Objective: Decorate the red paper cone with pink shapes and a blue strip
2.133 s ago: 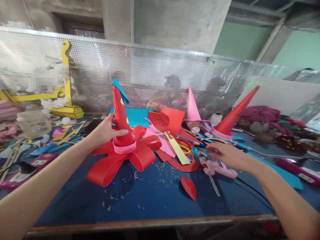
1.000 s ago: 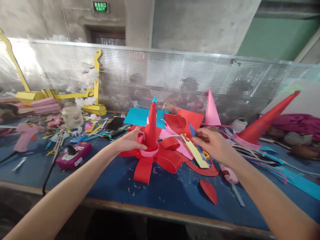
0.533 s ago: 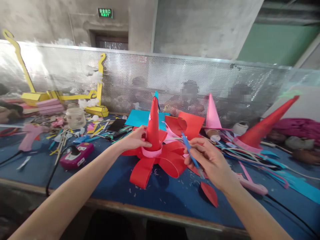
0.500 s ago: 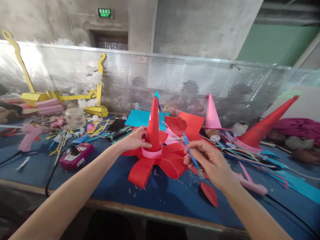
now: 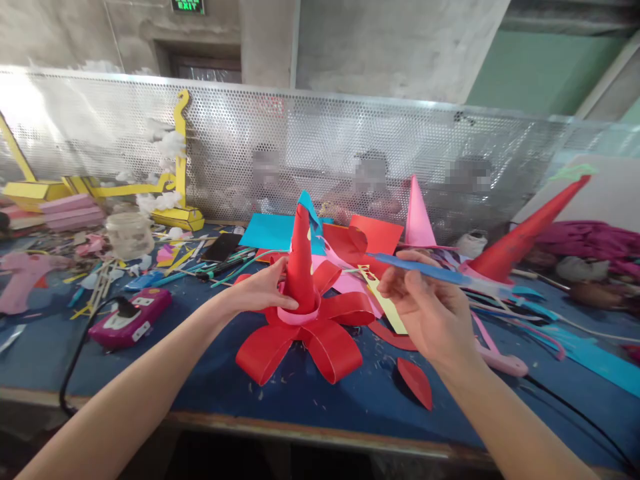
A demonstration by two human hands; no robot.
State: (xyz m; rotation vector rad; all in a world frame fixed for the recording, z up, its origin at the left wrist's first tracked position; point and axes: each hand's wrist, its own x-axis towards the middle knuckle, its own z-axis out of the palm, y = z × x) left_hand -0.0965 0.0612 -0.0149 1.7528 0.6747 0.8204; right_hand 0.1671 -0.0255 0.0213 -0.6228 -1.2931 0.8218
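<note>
A red paper cone (image 5: 301, 260) with a pink band at its base stands on a flower of red paper loops (image 5: 305, 333) on the blue table (image 5: 320, 400). My left hand (image 5: 260, 291) grips the cone's base from the left. My right hand (image 5: 425, 307) is to the right of the flower and holds a thin blue tool (image 5: 430, 272), a knife or pen, lying level and pointing right. A loose red paper petal (image 5: 415, 382) lies below my right hand.
Paper scraps, a yellow strip (image 5: 383, 303), blue and red sheets, a pink cone (image 5: 416, 217), a big red cone (image 5: 525, 233) and a pink glue gun (image 5: 500, 363) crowd the right. A magenta power strip (image 5: 131, 317) and a jar (image 5: 123, 235) sit left. People sit behind the perforated screen (image 5: 320, 160).
My right hand left the glue gun, picked up the blue tool from the clutter, brought it near the flower, then turned it level. My left hand slid from the cone's side to its base.
</note>
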